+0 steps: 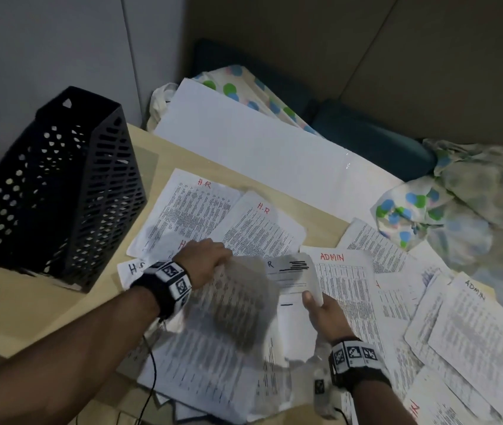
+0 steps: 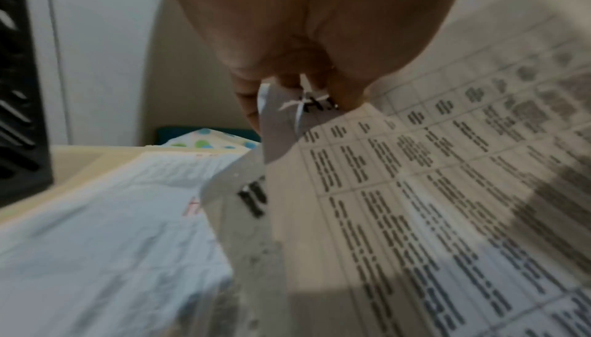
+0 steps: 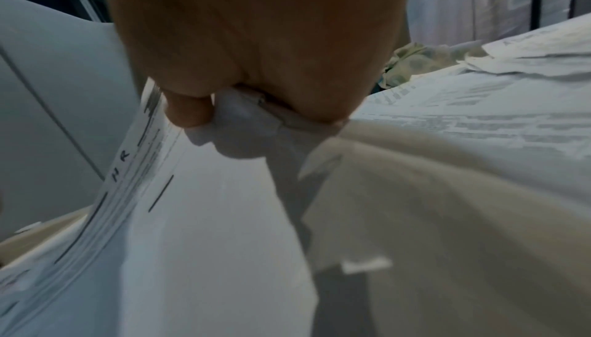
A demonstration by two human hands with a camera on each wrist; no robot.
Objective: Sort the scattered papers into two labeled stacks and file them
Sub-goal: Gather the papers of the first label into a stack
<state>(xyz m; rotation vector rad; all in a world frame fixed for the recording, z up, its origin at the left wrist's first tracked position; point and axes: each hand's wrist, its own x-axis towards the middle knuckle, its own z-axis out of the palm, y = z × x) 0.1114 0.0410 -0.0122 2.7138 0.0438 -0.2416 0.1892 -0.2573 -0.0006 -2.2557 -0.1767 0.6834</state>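
Observation:
Printed sheets lie scattered over a pale wooden table (image 1: 13, 305), some marked H.R (image 1: 204, 183) in red, others ADMIN (image 1: 332, 257). My left hand (image 1: 205, 260) pinches the top edge of a blurred printed sheet (image 1: 238, 308) and holds it lifted above the pile; in the left wrist view the left hand (image 2: 307, 84) grips the table-printed sheet (image 2: 431, 190). My right hand (image 1: 320, 311) grips a curled sheet marked HR (image 1: 293, 271) by its right edge; in the right wrist view the right hand (image 3: 249, 104) pinches that sheet (image 3: 198, 216).
A black perforated file holder (image 1: 50, 191) stands at the table's left. A large blank white sheet (image 1: 259, 151) lies at the back. Dotted cloth (image 1: 446, 207) is bunched at the right, beside dark teal cushions (image 1: 366, 130). More ADMIN papers (image 1: 471, 329) cover the right side.

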